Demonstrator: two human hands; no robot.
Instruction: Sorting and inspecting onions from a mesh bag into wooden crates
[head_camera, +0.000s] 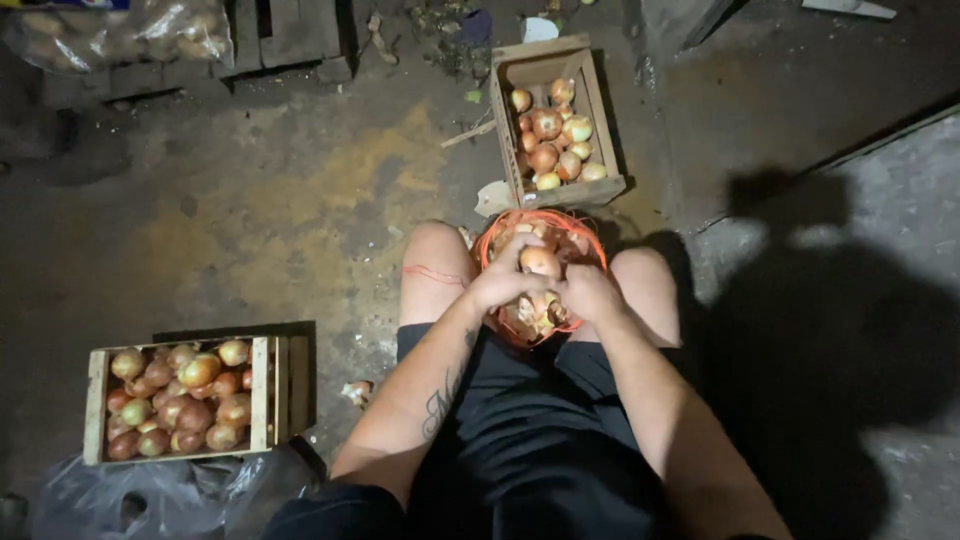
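Gripping onion (540, 262) atop orange mesh sack (497, 236) | left hand (503, 284) curled closed | right hand (590, 293) closed, contents unclear

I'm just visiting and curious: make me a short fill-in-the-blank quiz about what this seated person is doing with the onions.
1. Both hands, the left hand and the right hand, work at an orange ____ bag of onions held between the knees.
2. The wooden crate ahead and the wooden crate at the person's left both hold ____.
3. The left forearm bears a ____.

Missing words: mesh; onions; tattoo
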